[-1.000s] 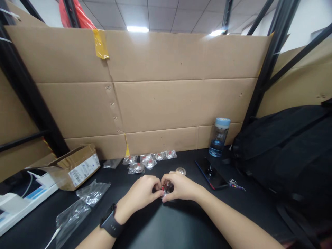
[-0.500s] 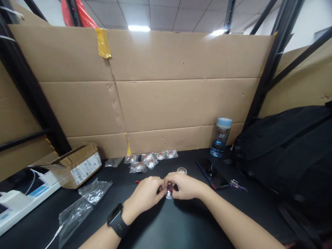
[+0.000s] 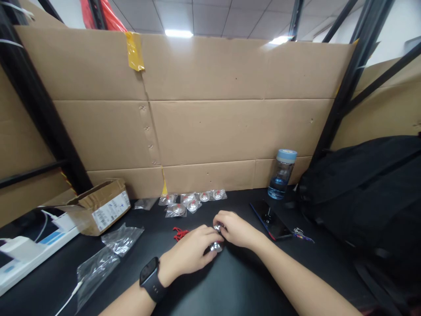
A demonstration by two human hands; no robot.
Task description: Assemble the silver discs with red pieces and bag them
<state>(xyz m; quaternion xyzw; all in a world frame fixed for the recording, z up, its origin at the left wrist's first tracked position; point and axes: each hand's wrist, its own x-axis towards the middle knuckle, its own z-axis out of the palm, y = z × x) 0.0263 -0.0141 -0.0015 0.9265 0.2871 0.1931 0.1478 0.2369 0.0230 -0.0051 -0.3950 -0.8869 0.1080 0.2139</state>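
My left hand, with a black watch on its wrist, is closed over a shiny silver metal disc with a domed middle. The disc rests at the table surface under the fingertips, partly covered by them. Just beyond it, my right hand pinches a second metal disc, mostly hidden by the fingers. The two hands almost touch. A tangle of red cord lies beside the left hand's knuckles.
Several discs in clear bags lie by the cardboard wall. At left are an opened carton, crumpled plastic bags and a power strip. A phone, keys, water bottle and black backpack stand right.
My right hand has moved forward from the near disc to the farther one, which lay uncovered behind it. My left hand has come over the near disc. More red cord shows.
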